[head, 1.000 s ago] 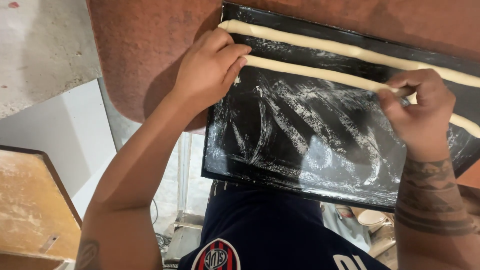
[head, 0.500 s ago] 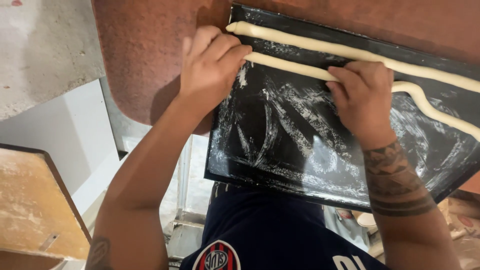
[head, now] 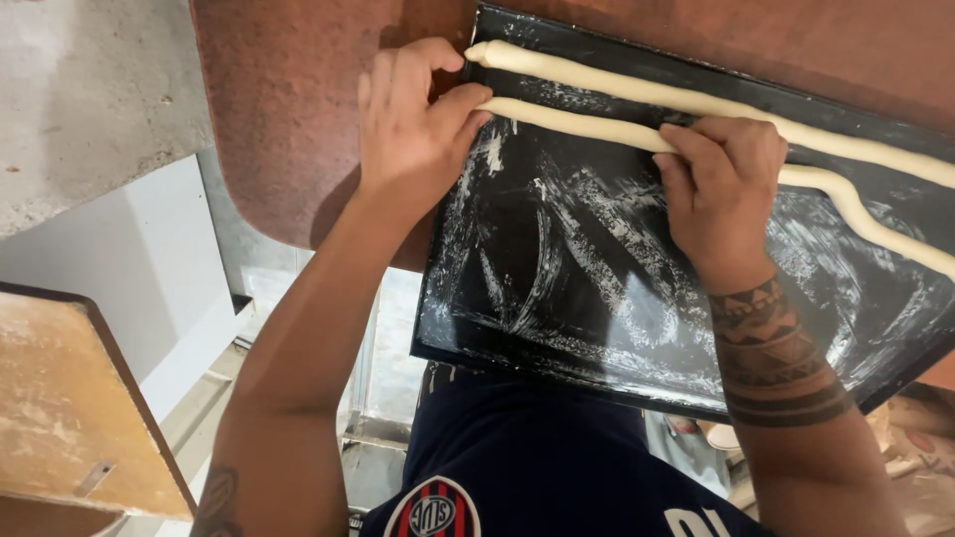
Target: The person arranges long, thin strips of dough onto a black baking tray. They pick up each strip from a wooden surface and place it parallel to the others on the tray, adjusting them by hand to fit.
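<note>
- Both hands sit on the same long pale rope of raw dough (head: 587, 121), the nearer of two on the tray.
- Left hand (head: 413, 129) has its grip pinched together on the rope's end, thumb and fingertips right at the tray's left edge, the rest of the hand out over the reddish-brown speckled worktop (head: 288, 109).
- Right hand (head: 721, 189) is further along, fingers curled down over the rope and pressing it flat to the tray, so the grip is clamped onto the dough.
- Second long pale dough rope (head: 637, 89) lies just beyond it, near the far rim.
- Black rectangular baking tray smeared with white grease (head: 557, 298) hangs partly off the worktop's edge toward the person's dark blue shirt (head: 537, 457).
</note>
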